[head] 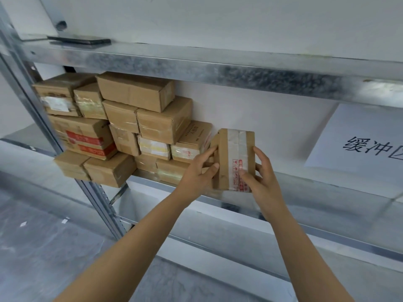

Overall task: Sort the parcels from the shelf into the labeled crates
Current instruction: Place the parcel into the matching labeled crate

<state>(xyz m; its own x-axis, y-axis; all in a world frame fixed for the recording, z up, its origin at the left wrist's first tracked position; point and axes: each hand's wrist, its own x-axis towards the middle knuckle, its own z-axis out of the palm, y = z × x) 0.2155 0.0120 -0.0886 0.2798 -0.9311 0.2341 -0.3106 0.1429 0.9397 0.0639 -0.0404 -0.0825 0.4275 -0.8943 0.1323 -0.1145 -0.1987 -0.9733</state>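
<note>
While both arms reach forward in the head view, the left hand (196, 173) and the right hand (261, 177) grasp one parcel (234, 158) between them at the front edge of the shelf (316, 188). The parcel is a small brown cardboard box stood on end. A broad band of pale, glossy tape runs down the middle of its near face, with bare cardboard strips on either side. Small red handling marks are printed on the tape near the lower end, just beside the right thumb; they are too small to read. The left thumb presses the near face and the left fingers lie along the box's left side. The right thumb lies across the taped face low down, and the right fingers wrap round the right side, their tips hidden behind the box. Whether the parcel's lower end rests on the shelf or is lifted clear of it cannot be told, since the hands cover that edge.

Just left of the left hand, a stack of parcels (122, 127) fills that end of the shelf. They are brown taped boxes, one with red bands, and their labels are blurred. Well to the right of the right hand, a sheet of paper (357, 136) with black characters lies on the shelf, cut off by the picture's edge. Above the hands and far to the left, a dark flat object (80, 40) lies on the upper shelf (196, 66); what it is cannot be made out.
</note>
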